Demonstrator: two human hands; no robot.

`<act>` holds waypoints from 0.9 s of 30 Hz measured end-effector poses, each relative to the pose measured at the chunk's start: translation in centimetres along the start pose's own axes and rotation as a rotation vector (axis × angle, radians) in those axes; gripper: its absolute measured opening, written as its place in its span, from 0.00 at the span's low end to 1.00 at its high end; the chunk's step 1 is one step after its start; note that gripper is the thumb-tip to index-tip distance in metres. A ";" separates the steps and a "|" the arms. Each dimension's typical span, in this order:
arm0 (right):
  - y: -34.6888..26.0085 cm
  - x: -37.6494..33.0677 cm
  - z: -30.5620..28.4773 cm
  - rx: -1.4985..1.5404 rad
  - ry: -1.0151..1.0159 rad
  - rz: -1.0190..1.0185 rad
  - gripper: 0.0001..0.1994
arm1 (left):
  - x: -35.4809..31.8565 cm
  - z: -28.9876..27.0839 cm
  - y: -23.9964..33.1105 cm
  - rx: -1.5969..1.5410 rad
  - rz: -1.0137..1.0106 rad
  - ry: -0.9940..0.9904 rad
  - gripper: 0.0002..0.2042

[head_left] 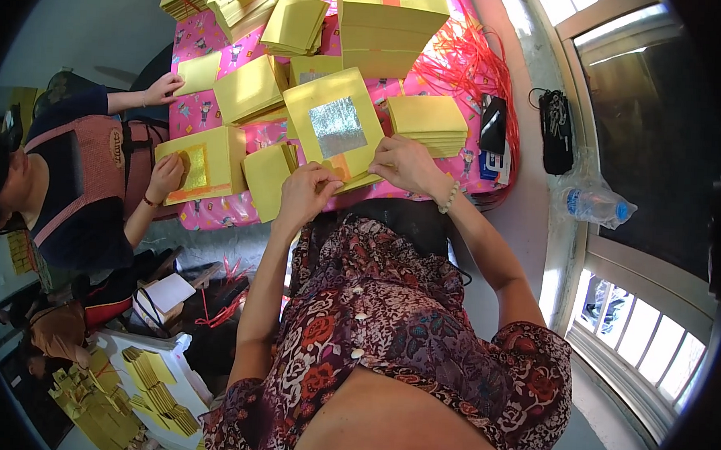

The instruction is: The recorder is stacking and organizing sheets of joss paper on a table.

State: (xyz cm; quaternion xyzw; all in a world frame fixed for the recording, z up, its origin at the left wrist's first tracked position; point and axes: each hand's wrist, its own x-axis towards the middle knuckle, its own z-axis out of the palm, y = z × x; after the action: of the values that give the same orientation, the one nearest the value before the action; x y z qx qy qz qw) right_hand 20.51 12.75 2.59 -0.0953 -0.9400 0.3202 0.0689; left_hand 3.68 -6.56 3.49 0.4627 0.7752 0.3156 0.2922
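Note:
In front of me on the table lies a yellow sheet of joss paper (366,129) with a silver foil square and an orange patch at its near edge. My left hand (310,192) pinches its near left corner, fingertips pressed together. At the near right corner my right hand (407,164), with a beaded bracelet at the wrist, grips the edge between thumb and fingers. More yellow paper shows under the sheet at its near edge. A folded yellow stack (270,181) stands just left of my left hand. Another stack (429,123) sits beyond my right hand.
A pink patterned cloth (212,41) covers the table. Tall yellow paper bundles (389,33) and red string (473,49) occupy the far side. A phone (493,125) lies at the right edge. On the left, a co-worker's hands (165,176) handle a gold-foil stack (218,170). A bottle (595,206) rests by the window.

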 end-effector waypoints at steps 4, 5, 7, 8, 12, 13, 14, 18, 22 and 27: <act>0.0 0.0 0.2 0.001 0.006 0.009 0.09 | 0.0 0.2 -0.3 0.010 0.018 0.016 0.10; 0.0 0.0 0.2 0.006 0.009 0.008 0.09 | 0.0 0.2 -0.3 0.010 0.018 0.017 0.10; -0.1 0.0 0.2 0.010 0.012 0.006 0.09 | 0.0 0.1 -0.2 0.035 0.017 0.017 0.11; -0.2 0.0 0.1 0.008 0.010 0.017 0.09 | 0.0 0.1 -0.2 0.035 0.017 0.018 0.11; -0.2 0.0 0.1 0.014 0.008 0.038 0.09 | 0.1 0.1 0.0 0.004 -0.014 0.009 0.11; -0.3 0.0 0.0 0.013 0.008 0.038 0.09 | 0.1 0.1 0.0 0.003 -0.010 0.012 0.11; -0.3 0.0 0.0 0.017 0.006 0.038 0.09 | 0.1 0.1 0.0 0.004 -0.009 0.013 0.11; -0.2 0.1 -0.1 -0.017 0.019 -0.022 0.09 | 0.2 0.1 0.0 0.011 -0.018 0.015 0.10; 0.1 -0.2 -0.2 0.033 0.143 -0.104 0.08 | 0.2 0.1 0.2 0.060 0.033 0.039 0.10; 0.7 0.6 -1.3 0.066 0.060 -0.105 0.06 | 0.7 -1.4 -0.1 -0.019 0.210 0.089 0.10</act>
State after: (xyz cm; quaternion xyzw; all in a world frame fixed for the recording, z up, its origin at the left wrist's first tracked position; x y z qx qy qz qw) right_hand 20.29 14.16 3.25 -0.0532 -0.9301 0.3443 0.1167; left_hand 2.33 -6.24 4.21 0.5239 0.7318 0.3721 0.2271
